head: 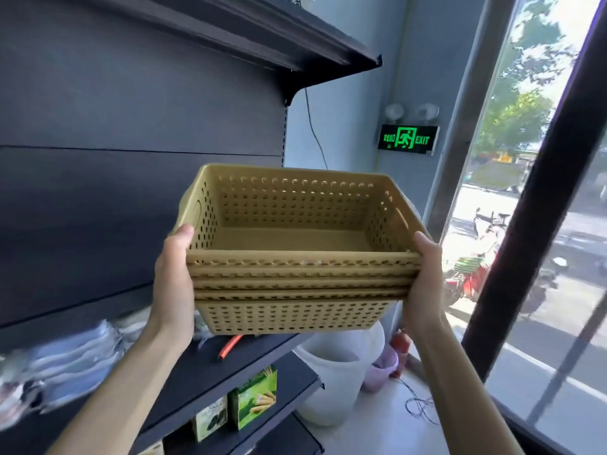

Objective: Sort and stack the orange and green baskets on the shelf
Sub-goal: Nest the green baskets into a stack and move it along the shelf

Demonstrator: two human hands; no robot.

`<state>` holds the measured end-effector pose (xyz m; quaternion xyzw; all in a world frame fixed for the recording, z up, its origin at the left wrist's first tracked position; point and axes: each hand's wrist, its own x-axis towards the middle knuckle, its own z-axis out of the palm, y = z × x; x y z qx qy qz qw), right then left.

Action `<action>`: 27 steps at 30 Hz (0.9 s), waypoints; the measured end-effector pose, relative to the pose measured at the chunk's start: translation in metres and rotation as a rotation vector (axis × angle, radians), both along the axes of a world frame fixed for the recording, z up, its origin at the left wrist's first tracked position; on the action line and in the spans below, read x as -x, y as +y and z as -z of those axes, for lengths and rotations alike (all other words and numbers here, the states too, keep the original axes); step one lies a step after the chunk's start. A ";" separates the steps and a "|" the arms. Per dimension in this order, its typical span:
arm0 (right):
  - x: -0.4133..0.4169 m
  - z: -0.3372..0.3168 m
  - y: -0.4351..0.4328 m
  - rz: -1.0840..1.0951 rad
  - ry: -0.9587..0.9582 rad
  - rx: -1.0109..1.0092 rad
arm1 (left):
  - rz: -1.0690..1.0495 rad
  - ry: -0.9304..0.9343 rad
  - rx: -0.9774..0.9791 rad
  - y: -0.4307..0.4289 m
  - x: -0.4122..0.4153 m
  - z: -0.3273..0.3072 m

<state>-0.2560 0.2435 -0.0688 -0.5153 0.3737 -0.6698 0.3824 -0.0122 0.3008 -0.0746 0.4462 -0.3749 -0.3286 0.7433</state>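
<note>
A nested stack of several tan-orange perforated baskets (295,274) hangs in the air in front of me, level and open side up. My left hand (175,277) grips its left end, thumb over the rim. At the right end, my right hand (425,277) holds on the same way. The stack floats above the right end of a dark shelf board (236,366). No green basket is in view.
A dark upper shelf (295,44) juts out overhead. Blurred pale packets (65,356) and a red tool (230,346) lie on the shelf board. Green boxes (253,402) stand on the shelf below. A white bucket (335,372) sits on the floor, beside a window (525,224).
</note>
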 end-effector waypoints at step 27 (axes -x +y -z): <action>-0.057 -0.044 -0.438 -0.765 0.179 0.197 | -0.331 -0.324 0.008 -0.302 -0.017 -0.040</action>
